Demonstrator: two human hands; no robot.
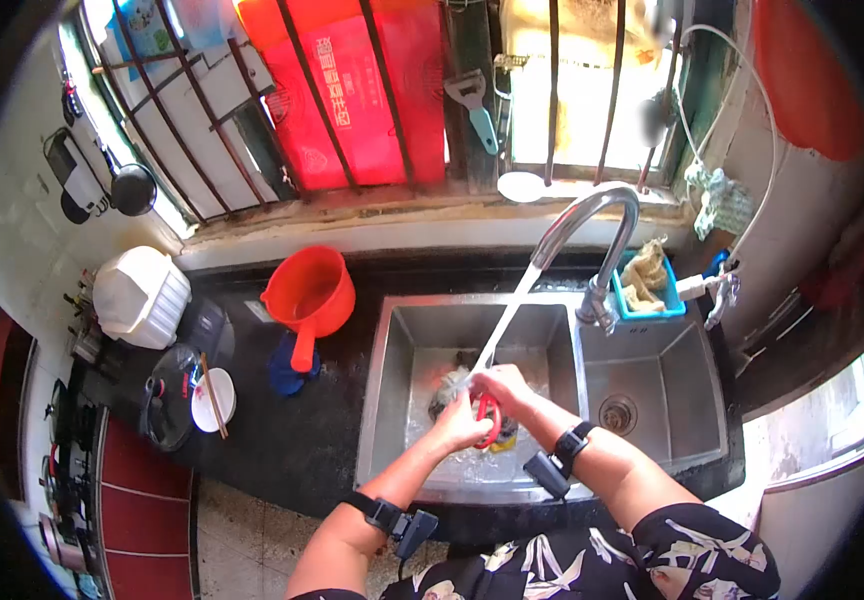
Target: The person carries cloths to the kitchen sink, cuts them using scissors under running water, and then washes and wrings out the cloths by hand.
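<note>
Both hands are together over the left basin of the steel sink (377, 395), under the running tap. My left hand (460, 426) is closed on red-handled scissors (493, 422), whose looped handle shows between the hands; the blades are hidden. My right hand (504, 387) is closed at the upper part of the scissors, right where the water stream (512, 312) falls. Beneath and behind the hands lies a greyish, dark-patched thing (441, 398) in shallow water, too blurred to name. A small yellow piece (503, 443) shows below the red handle.
The curved tap (592, 205) arches over the sink. A blue basket (670, 303) with a cloth stands behind the right basin (652, 370). On the counter to the left are a red dipper (324, 300), a white plate (208, 408) with chopsticks, a glass lid (165, 420) and a white container (140, 295).
</note>
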